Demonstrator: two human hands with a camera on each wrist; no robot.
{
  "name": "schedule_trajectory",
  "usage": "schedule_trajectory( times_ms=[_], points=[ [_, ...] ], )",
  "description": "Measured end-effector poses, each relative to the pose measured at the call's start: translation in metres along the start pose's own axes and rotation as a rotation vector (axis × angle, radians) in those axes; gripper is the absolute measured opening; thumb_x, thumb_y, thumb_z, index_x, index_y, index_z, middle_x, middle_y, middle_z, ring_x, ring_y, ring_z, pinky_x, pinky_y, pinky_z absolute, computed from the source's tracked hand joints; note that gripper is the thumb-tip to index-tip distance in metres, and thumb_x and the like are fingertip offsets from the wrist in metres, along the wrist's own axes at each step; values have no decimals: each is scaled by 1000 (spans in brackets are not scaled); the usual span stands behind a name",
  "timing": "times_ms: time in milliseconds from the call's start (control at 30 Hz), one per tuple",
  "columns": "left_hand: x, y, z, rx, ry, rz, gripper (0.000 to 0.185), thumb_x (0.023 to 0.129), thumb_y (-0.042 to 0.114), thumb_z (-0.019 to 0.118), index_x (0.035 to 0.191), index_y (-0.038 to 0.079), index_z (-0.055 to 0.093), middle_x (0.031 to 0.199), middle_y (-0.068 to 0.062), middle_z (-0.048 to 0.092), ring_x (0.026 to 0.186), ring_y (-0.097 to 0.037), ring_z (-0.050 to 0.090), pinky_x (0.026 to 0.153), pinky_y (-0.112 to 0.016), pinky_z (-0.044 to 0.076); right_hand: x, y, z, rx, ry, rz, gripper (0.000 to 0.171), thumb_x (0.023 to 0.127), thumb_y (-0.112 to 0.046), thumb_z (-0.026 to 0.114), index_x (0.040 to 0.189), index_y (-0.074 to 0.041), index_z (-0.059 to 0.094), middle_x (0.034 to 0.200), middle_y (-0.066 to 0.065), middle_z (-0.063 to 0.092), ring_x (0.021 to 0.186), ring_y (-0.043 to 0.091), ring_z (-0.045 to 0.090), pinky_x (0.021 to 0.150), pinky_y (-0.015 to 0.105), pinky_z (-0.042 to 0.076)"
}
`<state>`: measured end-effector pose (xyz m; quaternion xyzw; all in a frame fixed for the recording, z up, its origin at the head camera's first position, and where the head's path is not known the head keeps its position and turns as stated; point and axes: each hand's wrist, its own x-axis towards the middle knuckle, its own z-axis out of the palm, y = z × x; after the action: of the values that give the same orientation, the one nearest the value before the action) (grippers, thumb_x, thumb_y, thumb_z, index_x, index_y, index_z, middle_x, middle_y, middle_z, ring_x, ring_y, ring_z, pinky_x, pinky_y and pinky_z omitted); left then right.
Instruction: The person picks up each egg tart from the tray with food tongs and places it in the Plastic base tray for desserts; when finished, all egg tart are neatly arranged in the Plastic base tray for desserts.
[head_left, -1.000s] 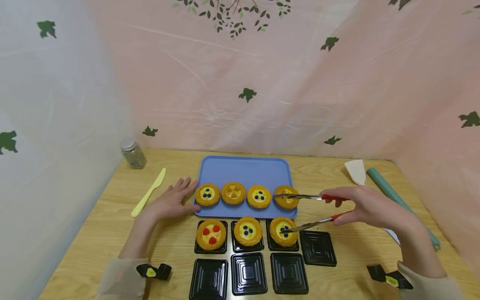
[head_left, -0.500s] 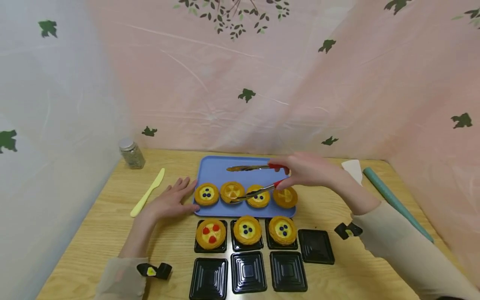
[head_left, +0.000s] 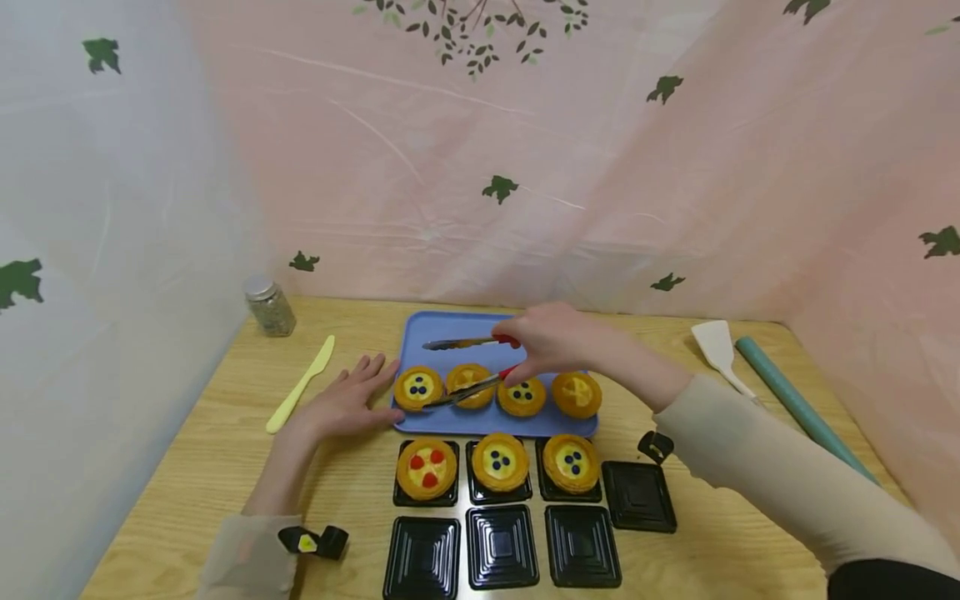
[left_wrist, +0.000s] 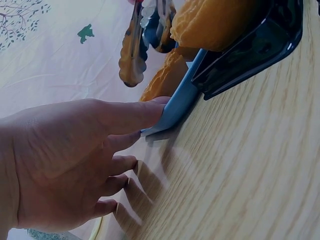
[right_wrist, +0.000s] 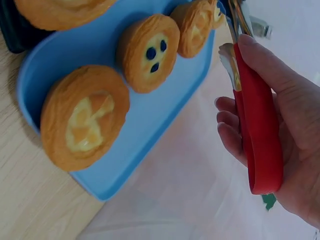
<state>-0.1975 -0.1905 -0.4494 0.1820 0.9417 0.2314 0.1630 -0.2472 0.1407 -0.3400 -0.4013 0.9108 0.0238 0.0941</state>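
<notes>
Right hand [head_left: 551,337] grips the red-handled tongs [right_wrist: 262,130], thumb and fingers curled round. Tongs spread wide, no tart held. They run right to left along the row; near tip is at the front right edge of the leftmost tart [head_left: 417,387], contact I can't tell, far tip over bare tray [head_left: 442,323] behind. Tart is round, no long axis to match. Near leg crosses above the orange tart [head_left: 467,373], the likely snag. Left hand [head_left: 347,404] is closer: fingers straight, spread, thumb at the tray's left edge. Third tart [head_left: 523,402] and right-end tart [head_left: 577,394] sit alongside. Three front tarts [head_left: 572,463] on black bases [head_left: 502,546]. Knife [head_left: 302,387], jar [head_left: 272,312] left; spatula [head_left: 715,344], rolling pin [head_left: 798,408] right.
</notes>
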Motion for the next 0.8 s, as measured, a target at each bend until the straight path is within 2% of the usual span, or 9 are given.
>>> schedule_trajectory(
  times_ms=[333,500,800],
  points=[
    [1,-1,1,-4,2,3,89,97,51,64,164,10,22,171,-26,12,159,-50,4,128,-69,7,13,-15,-3,-93,8,-72,56,82,-61,79,114,-17,69,95,-3,75,73,12,63,61,28,51],
    [1,0,0,2,2,3,88,98,51,63,165,10,23,171,-26,13,159,-49,4,128,-69,7,14,-17,-2,-125,10,-73,55,82,-61,79,114,-17,70,97,-3,77,72,12,65,59,27,51],
    [3,0,0,9,-4,0,89,98,52,63,165,11,22,171,-26,12,159,-49,4,128,-69,7,12,-18,-1,-156,19,-82,52,83,-60,78,111,-17,71,90,-3,75,65,12,62,54,25,47]
  ],
)
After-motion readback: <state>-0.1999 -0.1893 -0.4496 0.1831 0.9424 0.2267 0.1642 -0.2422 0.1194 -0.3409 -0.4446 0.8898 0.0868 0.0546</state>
